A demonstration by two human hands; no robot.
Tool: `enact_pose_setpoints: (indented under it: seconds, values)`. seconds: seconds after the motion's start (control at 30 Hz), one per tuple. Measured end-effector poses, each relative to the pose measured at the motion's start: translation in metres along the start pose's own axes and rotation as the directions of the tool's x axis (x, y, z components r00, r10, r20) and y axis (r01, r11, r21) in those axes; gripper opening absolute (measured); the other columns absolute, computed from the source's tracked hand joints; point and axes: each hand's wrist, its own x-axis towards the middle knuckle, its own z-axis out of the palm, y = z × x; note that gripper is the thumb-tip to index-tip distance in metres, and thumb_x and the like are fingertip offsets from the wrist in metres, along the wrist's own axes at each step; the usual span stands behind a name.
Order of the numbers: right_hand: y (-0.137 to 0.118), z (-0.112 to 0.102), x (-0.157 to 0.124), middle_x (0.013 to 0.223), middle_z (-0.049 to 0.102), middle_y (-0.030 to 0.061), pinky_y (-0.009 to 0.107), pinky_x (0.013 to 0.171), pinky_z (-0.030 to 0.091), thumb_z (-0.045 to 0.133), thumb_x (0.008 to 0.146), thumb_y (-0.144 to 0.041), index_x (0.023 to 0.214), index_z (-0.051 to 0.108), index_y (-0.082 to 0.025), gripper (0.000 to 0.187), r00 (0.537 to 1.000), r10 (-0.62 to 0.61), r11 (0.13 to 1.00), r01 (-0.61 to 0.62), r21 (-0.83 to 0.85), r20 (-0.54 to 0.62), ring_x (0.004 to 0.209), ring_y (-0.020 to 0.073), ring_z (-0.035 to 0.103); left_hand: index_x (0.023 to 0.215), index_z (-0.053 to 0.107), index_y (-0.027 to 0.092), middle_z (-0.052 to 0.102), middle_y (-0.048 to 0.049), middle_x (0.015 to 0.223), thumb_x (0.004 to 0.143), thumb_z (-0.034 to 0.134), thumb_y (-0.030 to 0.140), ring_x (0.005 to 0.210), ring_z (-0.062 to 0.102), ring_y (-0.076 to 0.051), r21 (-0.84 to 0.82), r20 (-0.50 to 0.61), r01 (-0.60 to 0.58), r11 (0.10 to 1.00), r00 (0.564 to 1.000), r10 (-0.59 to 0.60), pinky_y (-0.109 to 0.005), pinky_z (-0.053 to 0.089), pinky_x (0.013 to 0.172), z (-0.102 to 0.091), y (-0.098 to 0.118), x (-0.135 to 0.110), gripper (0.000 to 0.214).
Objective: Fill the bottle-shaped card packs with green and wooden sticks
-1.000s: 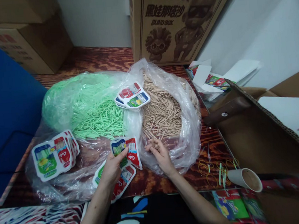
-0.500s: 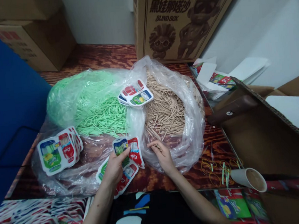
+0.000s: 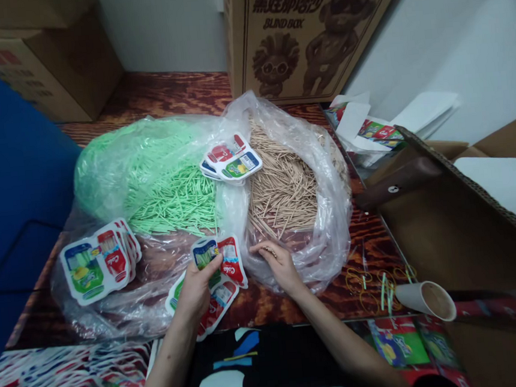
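My left hand [image 3: 197, 288] pinches a bottle-shaped printed card [image 3: 231, 261], with a green-and-blue half and a red "Cola" half, by its near edge. Under that hand lies another such card [image 3: 222, 302], partly covered by it. My right hand [image 3: 281, 268] is closed, with the tips of a few tan sticks [image 3: 269, 251] showing between the fingers. It is at the near edge of a clear bag of tan sticks [image 3: 285, 194]. Left of that bag is one of light green sticks [image 3: 174, 198]. A few cards [image 3: 237, 165] rest between the two bags, and a fanned stack of cards [image 3: 95, 265] lies at the left.
Many cards [image 3: 53, 386] are piled at the lower left. To the right are a tipped paper cup [image 3: 423, 300], yellow rubber bands [image 3: 360, 281] and an open carton [image 3: 452, 249]. A "Blind Box" carton [image 3: 308, 38] stands behind; a blue panel [image 3: 13, 179] borders the left.
The view has shifted slightly, so most things sit a little further left. Both hands keep almost the same pose and hold the same things.
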Motion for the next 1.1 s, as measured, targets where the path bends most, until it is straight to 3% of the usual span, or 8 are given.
enact_pose_setpoints:
  seconds: [0.23, 0.47, 0.9, 1.1]
  values:
    - [-0.014, -0.007, 0.004, 0.094, 0.072, 0.0060, 0.035, 0.089, 0.046, 0.051, 0.090, -0.030, 0.090, 0.068, -0.020, 0.020, 1.000, 0.000, 1.000, 0.001, -0.018, 0.025, 0.095, 0.0207, 0.064, 0.082, 0.070, 0.015, 0.074, -0.0002, 0.073, 0.058, 0.084, 0.027, 0.064, 0.067, -0.014, 0.065, -0.014, -0.062, 0.996, 0.998, 0.063, -0.024, 0.054, 0.065, -0.005, -0.003, 0.001, 0.030]
    - [-0.032, -0.013, 0.013, 0.096, 0.072, 0.0060, 0.034, 0.089, 0.047, 0.052, 0.090, -0.032, 0.092, 0.069, -0.020, 0.021, 0.993, -0.010, 1.000, 0.012, -0.019, 0.117, 0.096, 0.0204, 0.065, 0.085, 0.070, 0.015, 0.073, -0.0012, 0.078, 0.064, 0.079, 0.032, 0.069, 0.065, -0.015, 0.284, 0.056, -0.120, 0.951, 0.992, 0.109, -0.025, 0.053, 0.069, -0.009, -0.003, 0.000, 0.028]
    - [-0.036, -0.010, 0.021, 0.089, 0.071, 0.0037, 0.030, 0.082, 0.047, 0.050, 0.092, -0.030, 0.089, 0.068, -0.019, 0.021, 0.976, -0.052, 0.994, 0.072, -0.088, 0.211, 0.087, 0.0181, 0.064, 0.083, 0.068, 0.014, 0.070, -0.0006, 0.074, 0.070, 0.072, 0.040, 0.069, 0.062, -0.017, 0.490, 0.117, -0.177, 0.853, 0.984, 0.137, -0.027, 0.050, 0.067, -0.014, -0.002, -0.001, 0.029]
    - [-0.034, -0.009, 0.025, 0.087, 0.070, 0.0038, 0.030, 0.081, 0.047, 0.049, 0.092, -0.033, 0.089, 0.067, -0.019, 0.023, 0.968, -0.045, 0.991, 0.074, -0.113, 0.247, 0.086, 0.0186, 0.064, 0.086, 0.069, 0.016, 0.072, -0.0014, 0.086, 0.076, 0.069, 0.037, 0.078, 0.063, -0.018, 0.522, 0.238, -0.242, 0.818, 0.962, 0.133, -0.026, 0.049, 0.075, -0.008, -0.003, -0.001, 0.024]
